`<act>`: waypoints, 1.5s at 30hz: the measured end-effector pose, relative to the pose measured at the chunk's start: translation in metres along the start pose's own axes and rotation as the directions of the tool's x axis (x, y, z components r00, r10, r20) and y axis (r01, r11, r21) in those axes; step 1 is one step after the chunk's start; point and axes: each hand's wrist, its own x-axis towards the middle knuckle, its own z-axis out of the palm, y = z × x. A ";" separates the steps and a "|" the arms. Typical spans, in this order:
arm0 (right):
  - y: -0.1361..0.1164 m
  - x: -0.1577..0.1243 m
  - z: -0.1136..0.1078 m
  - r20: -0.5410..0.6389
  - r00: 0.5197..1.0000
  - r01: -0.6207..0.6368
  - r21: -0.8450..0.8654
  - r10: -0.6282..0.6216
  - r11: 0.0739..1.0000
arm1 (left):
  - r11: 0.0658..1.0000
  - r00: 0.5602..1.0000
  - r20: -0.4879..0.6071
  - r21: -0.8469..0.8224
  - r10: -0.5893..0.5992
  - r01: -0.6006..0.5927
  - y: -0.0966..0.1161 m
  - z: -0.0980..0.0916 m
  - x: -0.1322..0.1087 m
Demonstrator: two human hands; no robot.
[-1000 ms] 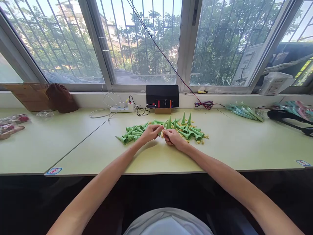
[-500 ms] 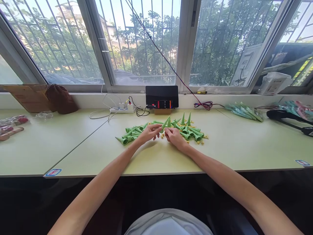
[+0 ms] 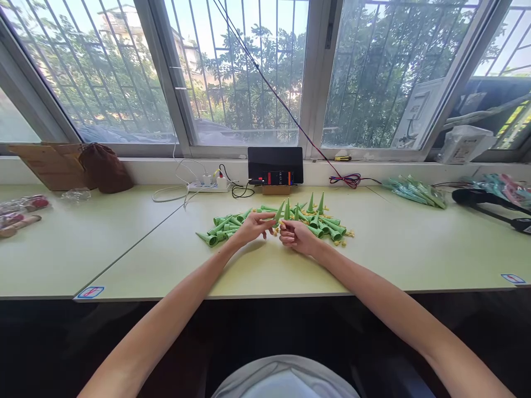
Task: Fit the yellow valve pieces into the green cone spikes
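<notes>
My left hand point(image 3: 256, 226) pinches a green plastic cone point(image 3: 279, 212), its tip pointing up. Close beside it, my right hand point(image 3: 296, 235) is closed, with a small yellow piece point(image 3: 282, 223) between thumb and forefinger, near the cone's lower end. Left of my hands lies a heap of green cones point(image 3: 226, 226) on their sides. More green cones point(image 3: 327, 225) lie to the right, several small yellow pieces point(image 3: 348, 234) scattered around them. A few cones stand upright behind my right hand, among them one cone point(image 3: 321, 203) at the back.
On the pale table point(image 3: 265, 276), a phone point(image 3: 279, 178) leans on a dark tablet point(image 3: 275, 157) at the back. A power strip point(image 3: 207, 185) with cables sits to its left. Bagged green items point(image 3: 415, 190) and a black strap-like object point(image 3: 489, 199) lie at right, a brown pouch point(image 3: 105, 168) at far left.
The cone in my left hand has tilted more upright. My right hand has turned a little and drawn slightly down, showing the yellow piece at its fingertips.
</notes>
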 end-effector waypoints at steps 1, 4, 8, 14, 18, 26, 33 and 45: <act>0.000 0.000 0.000 0.006 1.000 -0.008 0.009 0.008 1.000 | 1.000 1.000 0.001 0.002 -0.003 0.003 0.001 0.000 0.000; 0.000 0.000 0.000 0.010 1.000 -0.017 0.018 0.017 1.000 | 1.000 1.000 0.008 0.025 -0.013 0.013 0.000 0.000 -0.001; 0.001 0.002 -0.001 -0.004 1.000 -0.007 -0.003 0.007 1.000 | 0.998 1.000 0.003 0.061 -0.004 0.004 -0.003 -0.002 -0.001; 0.006 0.004 -0.003 -0.013 0.998 0.059 -0.112 -0.061 0.992 | 0.996 1.000 0.001 0.091 0.011 -0.011 -0.003 -0.003 -0.001; 0.012 0.003 -0.004 -0.036 0.970 0.214 -0.352 -0.242 0.911 | 0.995 0.999 0.019 0.093 -0.027 0.025 -0.004 -0.004 -0.002; 0.014 0.004 -0.017 0.240 0.716 0.349 -0.936 -0.656 0.039 | 0.995 0.996 -0.022 0.052 -0.084 0.085 -0.007 -0.003 -0.002; 0.015 0.004 -0.020 0.267 0.718 0.306 -0.951 -0.643 -0.053 | 0.994 0.996 0.009 0.066 -0.093 0.092 0.000 -0.002 -0.004; 0.012 -0.003 -0.014 0.285 0.700 0.432 -0.899 -0.655 0.070 | 0.985 0.986 0.007 -0.056 -0.166 0.166 0.001 -0.001 -0.003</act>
